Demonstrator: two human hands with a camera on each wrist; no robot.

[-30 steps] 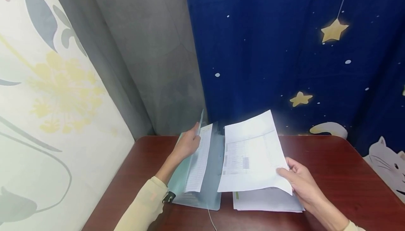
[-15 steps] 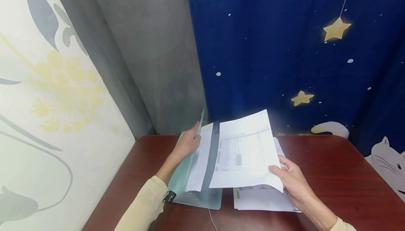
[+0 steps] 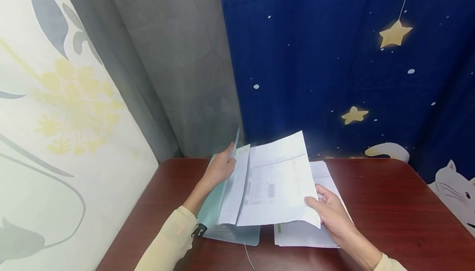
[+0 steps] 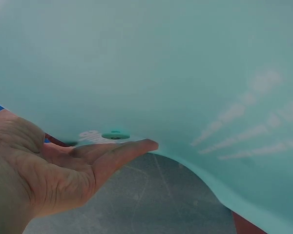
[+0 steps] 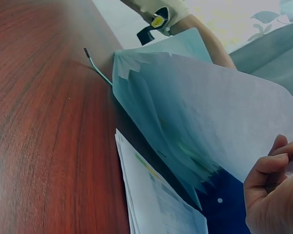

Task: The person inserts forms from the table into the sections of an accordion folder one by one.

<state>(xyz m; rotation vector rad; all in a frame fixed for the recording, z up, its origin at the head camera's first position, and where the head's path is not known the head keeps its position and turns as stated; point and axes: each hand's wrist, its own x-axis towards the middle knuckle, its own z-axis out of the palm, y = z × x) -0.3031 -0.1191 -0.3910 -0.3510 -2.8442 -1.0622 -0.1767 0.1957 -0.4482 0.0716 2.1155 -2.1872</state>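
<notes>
My left hand [image 3: 219,168] pinches the raised cover of a translucent teal document folder [image 3: 232,235], which stands open on the table. In the left wrist view the thumb lies along the cover's edge, by a small oval button [image 4: 115,135]. A printed page [image 3: 233,203] sits inside the folder. My right hand [image 3: 331,212] pinches a white printed sheet [image 3: 276,182] by its right edge. The sheet's left edge reaches in beside the inside page, over the folder. In the right wrist view the sheet [image 5: 224,107] bends, and the fingers curl at its edge.
A stack of printed papers [image 3: 301,236] lies on the reddish-brown table [image 3: 386,205], right of the folder and partly under the held sheet. A thin cord [image 3: 249,258] runs from the folder's near edge. Curtains [image 3: 289,77] hang behind the table.
My right hand has carried the sheet leftward, from above the paper stack to over the folder. More of the stack shows now. My left hand keeps its hold on the cover.
</notes>
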